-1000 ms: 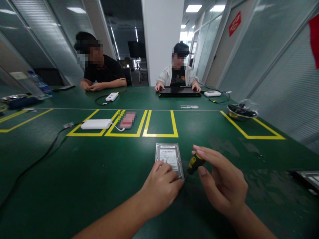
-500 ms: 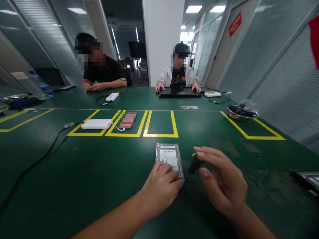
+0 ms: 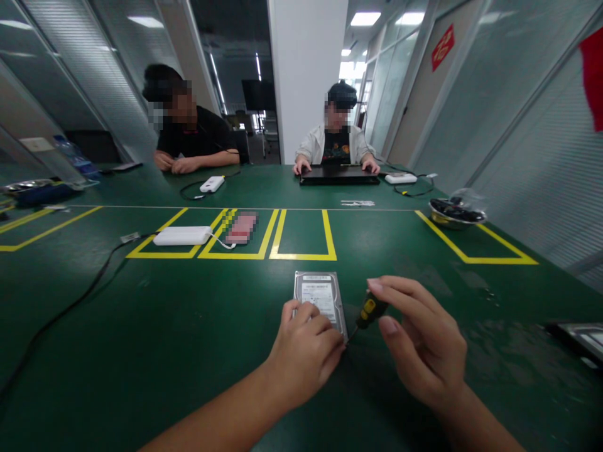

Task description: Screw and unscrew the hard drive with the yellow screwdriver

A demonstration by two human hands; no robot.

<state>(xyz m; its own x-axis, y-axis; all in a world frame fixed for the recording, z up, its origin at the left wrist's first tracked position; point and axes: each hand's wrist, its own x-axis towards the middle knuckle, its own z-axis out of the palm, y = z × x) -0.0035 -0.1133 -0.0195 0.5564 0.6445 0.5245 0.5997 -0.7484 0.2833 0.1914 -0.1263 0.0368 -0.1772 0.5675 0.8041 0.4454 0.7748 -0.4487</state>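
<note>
A silver hard drive (image 3: 321,290) with a white label lies on the green table in front of me. My left hand (image 3: 308,344) is closed over its near end, fingers curled on the drive and its near right corner. To the right, my right hand (image 3: 419,336) has its fingertips on the handle of a black and yellow screwdriver (image 3: 370,309). The screwdriver leans, its thin shaft running down to the drive's near right corner, beside my left fingertips.
Yellow tape outlines cross the table (image 3: 226,301). Beyond the drive lie a white power bank (image 3: 183,236) and a cabled phone (image 3: 242,227). A bowl of dark parts (image 3: 456,213) is at right, another drive (image 3: 584,339) at the right edge. Two people sit opposite, one holding a black panel (image 3: 339,175).
The screwdriver handle has turned, so its yellow patches now show. My left fingers have shifted slightly, and my right fingertips have moved a little on the handle.
</note>
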